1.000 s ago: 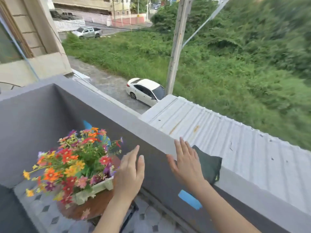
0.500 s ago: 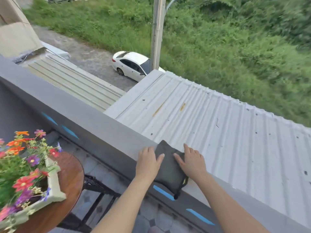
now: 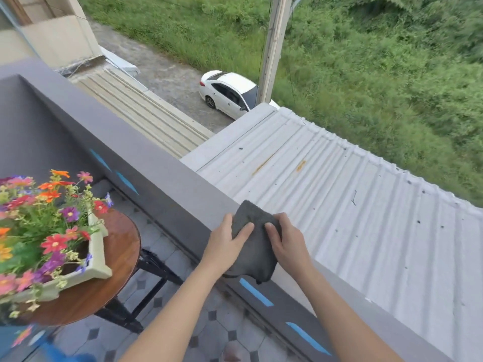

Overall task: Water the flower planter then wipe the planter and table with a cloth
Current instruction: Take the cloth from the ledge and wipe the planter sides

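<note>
A dark grey cloth (image 3: 254, 246) is draped over the top of the grey balcony wall (image 3: 162, 176). My left hand (image 3: 226, 245) grips its left edge, thumb on top. My right hand (image 3: 286, 242) grips its right edge, fingers curled over it. At the left, a pale rectangular flower planter (image 3: 98, 253) full of orange, red, pink and purple flowers stands on a round brown wooden table (image 3: 117, 273) with black legs. The tabletop looks wet and shiny beside the planter.
Blue tape strips (image 3: 254, 291) mark the inner face of the wall. Beyond the wall lies a corrugated white roof (image 3: 339, 205), then a white car (image 3: 230, 94), a pole and grass. The balcony floor (image 3: 209, 333) is grey tile with dark diamonds.
Both hands went from open near the wall to closed on the cloth's edges. The view swung right, then back a little, so the planter sits at the left.
</note>
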Demonstrator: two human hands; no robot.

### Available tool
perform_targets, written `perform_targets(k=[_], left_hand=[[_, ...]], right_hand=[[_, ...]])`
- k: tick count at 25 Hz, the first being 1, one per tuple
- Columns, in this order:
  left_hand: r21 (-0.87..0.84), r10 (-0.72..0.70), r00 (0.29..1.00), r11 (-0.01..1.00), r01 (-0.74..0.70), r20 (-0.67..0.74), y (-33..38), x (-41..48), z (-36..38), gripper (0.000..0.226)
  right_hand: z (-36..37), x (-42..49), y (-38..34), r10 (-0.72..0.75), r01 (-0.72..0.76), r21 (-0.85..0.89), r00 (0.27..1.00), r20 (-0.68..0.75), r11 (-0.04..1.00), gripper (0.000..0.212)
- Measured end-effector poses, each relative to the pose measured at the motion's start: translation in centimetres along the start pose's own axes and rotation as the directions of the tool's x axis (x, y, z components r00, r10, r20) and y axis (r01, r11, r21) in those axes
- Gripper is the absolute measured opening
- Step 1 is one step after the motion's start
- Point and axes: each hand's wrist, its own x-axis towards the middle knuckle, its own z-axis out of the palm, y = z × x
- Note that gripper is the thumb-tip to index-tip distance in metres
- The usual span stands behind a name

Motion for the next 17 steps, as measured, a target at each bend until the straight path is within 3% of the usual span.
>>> perform_targets(k=[3,7,12,15,17], left_hand=[[-0.304,-0.043,0.997,0.951,0.061,0.066,0.3,-2.5,-4.5,0.04],[-0.639,-0.041,0.992,0.768,-0.048,-0.123,-0.1,-7.8,-9.4,0.028],[-0.863,-0.257,0.944,0.502,-0.054,-0.208,-5.0,-15.1,-12.9,0.037],[-0.894,-0.456,0.868,0.446,0.033,-0.196,-11.8,-19.5,-14.9,0.053],[-0.903,-0.624,0.753,0.419,0.098,-0.208,-16.5,-21.7,-16.2,0.059]], right_hand=[[0.2,-0.5,-4.5,-0.158,0.157,0.109,0.987,0.004,0.982,0.009],[4.0,-2.7,-10.7,-0.224,0.233,0.214,0.972,-0.064,0.949,0.01],[10.8,-7.9,-15.0,-0.24,0.203,0.236,0.961,0.14,0.95,0.03],[15.8,-11.9,-15.4,-0.272,0.198,0.271,0.924,0.269,0.942,0.034],[19.1,-13.9,-14.5,-0.252,0.177,0.251,0.918,0.306,0.952,0.029]])
